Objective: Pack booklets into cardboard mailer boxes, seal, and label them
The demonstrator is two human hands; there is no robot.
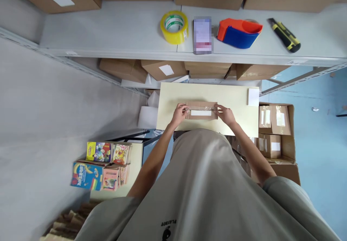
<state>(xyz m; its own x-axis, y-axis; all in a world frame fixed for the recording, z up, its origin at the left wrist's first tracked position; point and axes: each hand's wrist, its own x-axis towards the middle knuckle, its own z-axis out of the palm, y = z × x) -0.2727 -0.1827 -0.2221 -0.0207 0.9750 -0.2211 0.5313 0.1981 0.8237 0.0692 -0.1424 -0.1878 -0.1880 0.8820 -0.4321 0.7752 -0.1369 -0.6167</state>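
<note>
A small brown cardboard box (202, 117) lies on the pale yellow tabletop (238, 118), with clear tape along its top and a white label. At its left end my left hand (179, 115) is closed, thumb and fingers pinching the edge by the tape. My right hand (226, 115) grips the opposite end in the same way, fingertips at the tape line. Whether the fingers hold only the tape ends or the cardboard too is too small to tell. Near the table's far right corner sits a stack of white labels (253, 97).
On the shelf (108, 31) above lie a yellow tape roll (174, 27), a phone (202, 36), a red-and-blue tape dispenser (239, 33) and a utility knife (285, 35). A large carton (291, 136) of boxes stands right. Children's books (86, 176) are stacked lower left.
</note>
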